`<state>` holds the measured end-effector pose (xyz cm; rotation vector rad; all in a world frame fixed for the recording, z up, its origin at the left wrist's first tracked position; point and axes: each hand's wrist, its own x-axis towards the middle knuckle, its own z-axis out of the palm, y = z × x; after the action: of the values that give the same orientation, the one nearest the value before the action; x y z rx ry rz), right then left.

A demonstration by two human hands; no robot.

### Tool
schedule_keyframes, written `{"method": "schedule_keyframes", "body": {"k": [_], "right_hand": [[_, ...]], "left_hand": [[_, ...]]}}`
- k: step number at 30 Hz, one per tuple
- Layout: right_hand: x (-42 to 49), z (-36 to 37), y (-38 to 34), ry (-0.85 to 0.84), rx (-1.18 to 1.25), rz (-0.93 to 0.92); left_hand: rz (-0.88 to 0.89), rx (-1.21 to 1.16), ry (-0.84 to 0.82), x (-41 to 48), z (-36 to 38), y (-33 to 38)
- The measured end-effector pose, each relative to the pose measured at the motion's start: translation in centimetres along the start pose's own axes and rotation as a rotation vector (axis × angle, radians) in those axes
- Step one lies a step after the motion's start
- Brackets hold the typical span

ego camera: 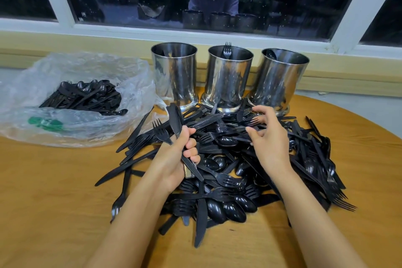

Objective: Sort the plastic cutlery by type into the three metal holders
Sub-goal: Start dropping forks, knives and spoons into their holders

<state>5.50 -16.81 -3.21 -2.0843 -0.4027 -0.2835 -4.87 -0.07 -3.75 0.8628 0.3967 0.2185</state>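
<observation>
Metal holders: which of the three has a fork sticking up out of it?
The middle holder: a black fork stands tines-up above its rim. The left holder and right holder show no fork.

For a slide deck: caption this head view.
Left hand grips black knives while right hand hovers over the mixed cutlery pile before three metal holders.

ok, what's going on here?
A person is sorting black plastic cutlery. The left hand grips a few knives; the right hand reaches into the mixed pile on the wooden table. Little is sorted yet: a fork stands in the middle metal holder, a spoon shows in the right holder.
</observation>
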Motion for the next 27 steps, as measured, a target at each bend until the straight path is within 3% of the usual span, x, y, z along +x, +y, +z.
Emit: {"method": "schedule_keyframes", "body": {"k": [3, 13, 22, 27], "right_hand": [[-0.1, 0.2, 0.4, 0.009, 0.124, -0.013], [-2.6, 1.4, -2.3, -0.205, 0.529, -0.064], [-2.8, 0.9, -1.6, -0.408, 0.189, -0.038], [-3.0, 0.8, -2.2, -0.374, 0.244, 0.024]], "left_hand": [[0.0, 0.059, -0.01, -0.1, 0.1, -0.1], [0.002, 0.133, -0.039, -0.1, 0.1, -0.3], [0.201, -0.007, 0.092, 0.2, -0.4, 0.6], [0.171, -0.034, 0.083, 0.1, -0.2, 0.3]]}}
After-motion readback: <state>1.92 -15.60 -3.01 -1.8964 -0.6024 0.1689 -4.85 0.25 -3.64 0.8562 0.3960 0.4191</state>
